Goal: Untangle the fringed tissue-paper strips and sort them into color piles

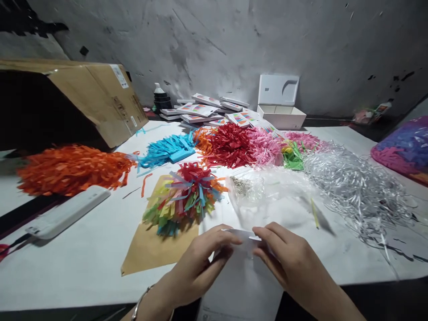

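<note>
A white cardboard box stretches from the table's front edge toward me, with small print near its lower end. At its far end, my left hand grips the left side of a thin flap with bent fingers. My right hand pinches the flap's right side between thumb and fingers. The box's inside is hidden from me. Just beyond my left hand, a multicoloured bundle of paper tassels lies on a brown paper envelope. Clear plastic wrapping is spread past my right hand.
Orange paper strips, a white power strip and a large carton stand left. Blue strips, red strips and flat printed boxes lie behind. Silver strips lie right; an open white box stands at the wall.
</note>
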{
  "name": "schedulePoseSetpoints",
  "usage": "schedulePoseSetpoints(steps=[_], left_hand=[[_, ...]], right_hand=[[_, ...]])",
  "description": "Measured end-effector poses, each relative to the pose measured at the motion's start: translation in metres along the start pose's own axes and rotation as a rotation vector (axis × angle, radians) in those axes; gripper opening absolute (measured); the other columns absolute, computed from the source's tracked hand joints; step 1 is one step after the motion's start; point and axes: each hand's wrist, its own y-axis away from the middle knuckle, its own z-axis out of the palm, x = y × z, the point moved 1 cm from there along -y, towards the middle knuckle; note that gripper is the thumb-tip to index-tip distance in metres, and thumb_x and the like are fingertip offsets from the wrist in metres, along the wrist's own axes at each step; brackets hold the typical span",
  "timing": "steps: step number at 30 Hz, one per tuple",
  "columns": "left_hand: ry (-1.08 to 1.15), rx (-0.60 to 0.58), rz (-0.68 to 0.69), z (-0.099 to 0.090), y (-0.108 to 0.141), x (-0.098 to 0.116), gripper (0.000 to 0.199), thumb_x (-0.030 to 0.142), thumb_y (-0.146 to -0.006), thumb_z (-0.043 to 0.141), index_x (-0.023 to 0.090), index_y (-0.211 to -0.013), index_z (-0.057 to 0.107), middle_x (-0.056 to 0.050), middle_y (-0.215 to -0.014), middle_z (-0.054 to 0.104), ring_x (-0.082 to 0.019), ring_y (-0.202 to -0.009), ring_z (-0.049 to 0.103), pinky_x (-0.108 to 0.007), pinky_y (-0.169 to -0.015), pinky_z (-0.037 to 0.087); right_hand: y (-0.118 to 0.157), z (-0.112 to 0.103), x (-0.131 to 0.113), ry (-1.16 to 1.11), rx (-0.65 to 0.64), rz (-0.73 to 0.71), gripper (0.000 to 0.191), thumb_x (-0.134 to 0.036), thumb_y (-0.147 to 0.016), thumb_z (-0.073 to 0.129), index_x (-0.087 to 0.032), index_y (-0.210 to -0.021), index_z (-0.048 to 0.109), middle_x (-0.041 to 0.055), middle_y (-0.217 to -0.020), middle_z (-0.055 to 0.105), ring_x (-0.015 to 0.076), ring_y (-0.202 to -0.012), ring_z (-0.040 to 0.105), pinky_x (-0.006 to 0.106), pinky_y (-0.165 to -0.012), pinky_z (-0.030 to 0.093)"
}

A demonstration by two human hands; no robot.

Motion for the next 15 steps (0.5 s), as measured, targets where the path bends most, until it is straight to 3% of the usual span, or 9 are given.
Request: schedulePoseSetpoints(steps=[4, 9, 15], left_hand=[[0.021, 0.027, 0.010, 0.003, 0.002, -0.001, 0.041, 0.006, -0.093, 0.050, 0.024, -0.128, 0.061, -0.010, -0.114, 0.069, -0.022, -0.103, 0.064, -0.028, -0.085, 0.051], [-0.030, 0.069, -0.040, 0.007, 0.004, -0.008, 0.042, 0.014, -0.096, 0.055, 0.028, -0.135, 0.056, -0.009, -0.123, 0.066, -0.023, -0.111, 0.062, -0.029, -0.092, 0.053], [-0.004, 0.085, -0.082, 0.011, 0.002, -0.014, 0.043, 0.023, -0.097, 0.060, 0.028, -0.139, 0.056, -0.010, -0.130, 0.064, -0.026, -0.119, 0.060, -0.032, -0.096, 0.055]], right_hand=[[-0.014, -0.001, 0.000, 0.081, -0.135, -0.066, 0.024, -0.019, -0.093, 0.062, -0.012, -0.116, 0.059, 0.0054, -0.086, 0.065, 0.0201, -0.069, 0.066, 0.029, -0.054, 0.051], [-0.023, 0.002, 0.009, 0.145, -0.251, -0.115, 0.016, -0.009, -0.088, 0.066, -0.012, -0.102, 0.059, 0.0047, -0.083, 0.065, 0.0215, -0.067, 0.067, 0.030, -0.054, 0.048], [-0.031, 0.000, 0.014, 0.084, -0.399, 0.004, 0.010, -0.008, -0.093, 0.056, -0.016, -0.099, 0.055, 0.0038, -0.085, 0.068, 0.0210, -0.072, 0.069, 0.029, -0.057, 0.041]])
